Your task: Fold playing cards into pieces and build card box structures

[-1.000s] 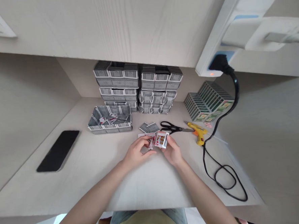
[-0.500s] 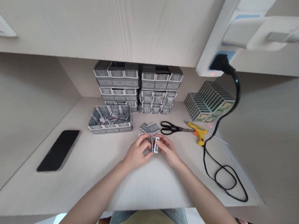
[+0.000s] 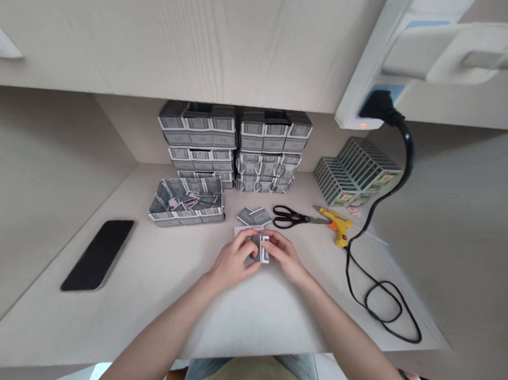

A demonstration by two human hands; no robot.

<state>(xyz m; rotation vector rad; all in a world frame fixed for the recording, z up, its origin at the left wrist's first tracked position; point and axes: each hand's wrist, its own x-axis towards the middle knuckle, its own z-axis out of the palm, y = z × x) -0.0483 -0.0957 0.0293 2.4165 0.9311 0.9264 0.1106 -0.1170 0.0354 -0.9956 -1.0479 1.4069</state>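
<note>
Between both hands is a small folded playing card piece (image 3: pixel 265 250), grey patterned on its left side with a white-edged printed strip on the right. My left hand (image 3: pixel 236 257) curls its fingers around the grey side. From the other side, my right hand (image 3: pixel 281 255) pinches the piece, thumb on the printed strip. Part of it is hidden by the fingers. Just beyond my hands lie loose grey-backed playing cards (image 3: pixel 255 216) and a white-edged card (image 3: pixel 242 229) partly under the left fingers.
A card-built box (image 3: pixel 190 219) holds several cards. Stacked card boxes (image 3: pixel 202 138) stand behind. Black-handled scissors (image 3: pixel 293 217), a yellow glue gun (image 3: pixel 340 225) and its looping black cord (image 3: pixel 385 321) are at right, with card racks (image 3: pixel 347 173) behind. A phone (image 3: pixel 98 255) lies left.
The card piece has turned slightly and sits a little lower, its two sides closer together. My right thumb has shifted on the strip. The view has moved slightly.
</note>
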